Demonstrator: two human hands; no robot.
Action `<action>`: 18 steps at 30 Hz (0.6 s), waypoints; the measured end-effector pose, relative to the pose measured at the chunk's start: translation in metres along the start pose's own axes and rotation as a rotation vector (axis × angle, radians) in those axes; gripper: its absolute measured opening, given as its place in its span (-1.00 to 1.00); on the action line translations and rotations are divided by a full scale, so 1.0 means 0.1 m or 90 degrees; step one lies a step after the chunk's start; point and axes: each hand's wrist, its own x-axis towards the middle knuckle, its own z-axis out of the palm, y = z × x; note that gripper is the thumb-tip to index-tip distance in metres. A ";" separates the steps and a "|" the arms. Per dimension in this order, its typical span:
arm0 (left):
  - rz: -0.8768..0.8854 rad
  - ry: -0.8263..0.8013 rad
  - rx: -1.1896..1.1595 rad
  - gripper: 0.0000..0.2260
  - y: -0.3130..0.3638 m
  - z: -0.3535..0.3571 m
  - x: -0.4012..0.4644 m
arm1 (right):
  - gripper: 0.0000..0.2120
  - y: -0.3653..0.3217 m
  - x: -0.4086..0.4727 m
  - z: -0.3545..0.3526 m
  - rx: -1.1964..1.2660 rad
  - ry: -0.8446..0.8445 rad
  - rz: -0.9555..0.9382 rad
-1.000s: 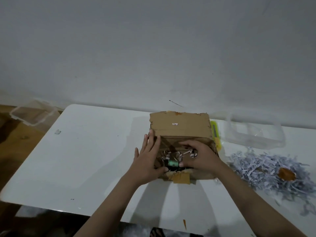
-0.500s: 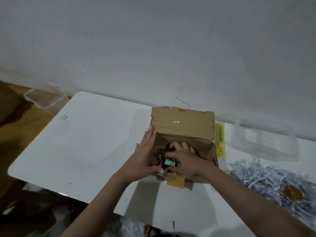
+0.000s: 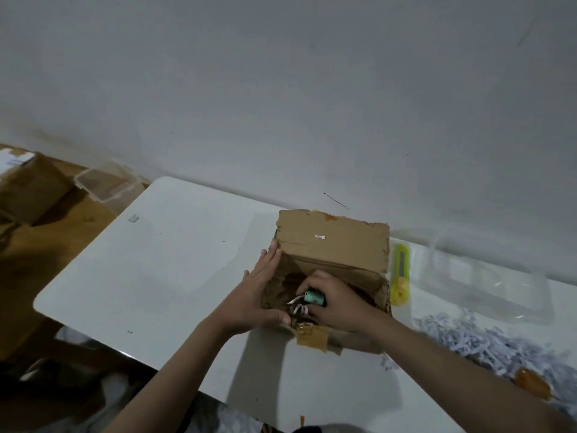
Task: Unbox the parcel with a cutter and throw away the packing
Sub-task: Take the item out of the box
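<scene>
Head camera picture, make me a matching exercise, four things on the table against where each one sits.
Things:
1. cutter
2. shredded paper
3. clear container
4. green item

Places:
A. inside the open cardboard box, under the right hand
B. heaped on the table's near right part
C. flat against the box's right side
D. by the wall, right of the cutter

Pairs: 1-C, 2-B, 3-D, 4-A
</scene>
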 end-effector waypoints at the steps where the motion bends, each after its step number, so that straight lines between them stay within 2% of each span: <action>1: 0.001 0.000 0.001 0.09 0.00 0.00 0.00 | -0.76 -0.01 0.00 -0.02 0.023 -0.001 0.006; 10: 0.006 0.021 -0.001 0.11 0.00 0.03 0.01 | -0.81 -0.19 -0.15 -0.39 0.138 0.072 0.043; 18: 0.037 0.023 0.015 0.16 0.14 0.22 0.16 | -0.77 -0.16 -0.66 -0.99 0.201 0.287 0.118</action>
